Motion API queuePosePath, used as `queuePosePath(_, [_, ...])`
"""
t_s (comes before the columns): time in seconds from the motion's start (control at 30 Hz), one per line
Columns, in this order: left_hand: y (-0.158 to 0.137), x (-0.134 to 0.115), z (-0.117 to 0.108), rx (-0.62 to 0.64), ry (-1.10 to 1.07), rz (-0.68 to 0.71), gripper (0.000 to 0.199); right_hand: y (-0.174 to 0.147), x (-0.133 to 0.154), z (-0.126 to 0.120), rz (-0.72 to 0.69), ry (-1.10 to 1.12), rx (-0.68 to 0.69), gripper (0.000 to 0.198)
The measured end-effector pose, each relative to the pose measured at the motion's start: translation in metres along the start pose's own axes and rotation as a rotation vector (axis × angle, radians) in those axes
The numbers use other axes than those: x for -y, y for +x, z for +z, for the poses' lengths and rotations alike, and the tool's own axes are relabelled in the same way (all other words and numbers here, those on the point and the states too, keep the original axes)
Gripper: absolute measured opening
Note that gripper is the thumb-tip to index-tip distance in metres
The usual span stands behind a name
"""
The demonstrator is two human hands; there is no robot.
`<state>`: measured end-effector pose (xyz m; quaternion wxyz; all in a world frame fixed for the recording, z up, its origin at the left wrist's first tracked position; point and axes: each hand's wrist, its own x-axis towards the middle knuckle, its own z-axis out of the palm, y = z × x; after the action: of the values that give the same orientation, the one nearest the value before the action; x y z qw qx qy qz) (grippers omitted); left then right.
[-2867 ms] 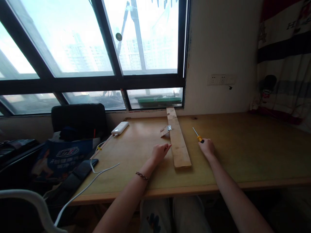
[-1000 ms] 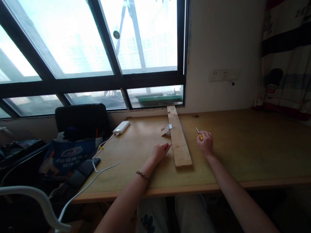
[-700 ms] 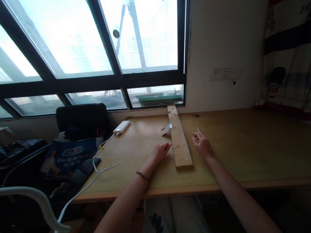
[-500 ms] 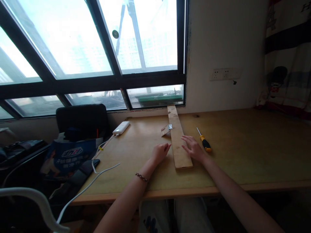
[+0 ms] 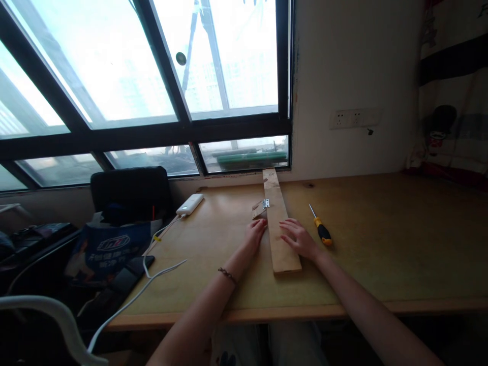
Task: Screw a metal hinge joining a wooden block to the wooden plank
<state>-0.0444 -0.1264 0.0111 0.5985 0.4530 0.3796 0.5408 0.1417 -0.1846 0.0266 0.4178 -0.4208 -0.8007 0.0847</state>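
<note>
A long wooden board lies across the table, its far end at the window sill. A metal hinge sits on its left edge and joins it to a small wooden piece, which is tilted. My left hand is closed at the board's left edge, just below the small piece. Its fingertips are bunched, and anything between them is hidden. My right hand is open, fingers spread over the board's right side. A yellow-and-black screwdriver lies to the right of that hand.
The wooden table runs along the window and wall. A white power bank with a white cable lies at the left. Beyond the table's left edge stand a black chair and a blue bag.
My left hand has moved forward along the board's edge, up to the small wooden piece. My right hand has shifted slightly left, further onto the board. The view has tilted a little.
</note>
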Motion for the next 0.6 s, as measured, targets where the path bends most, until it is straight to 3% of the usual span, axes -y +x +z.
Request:
queuePosePath(0.1, [0.016, 0.003, 0.01, 0.084, -0.365, -0.158, 0.014, 0.023, -0.009, 0.007, -0.007, 0.032, -0.088, 0.036])
queuePosePath(0.2, [0.028, 0.005, 0.013, 0.051, -0.499, -0.198, 0.015, 0.045, -0.024, 0.018, 0.052, 0.039, -0.149, 0.038])
queuePosePath(0.43, [0.031, 0.012, 0.011, -0.001, -0.547, -0.075, 0.032, 0.047, -0.048, 0.034, 0.108, 0.038, -0.017, 0.042])
queuePosePath(0.6, [0.034, 0.017, 0.013, -0.085, -0.531, -0.04, 0.048, 0.043, -0.051, 0.035, 0.137, 0.047, 0.005, 0.041])
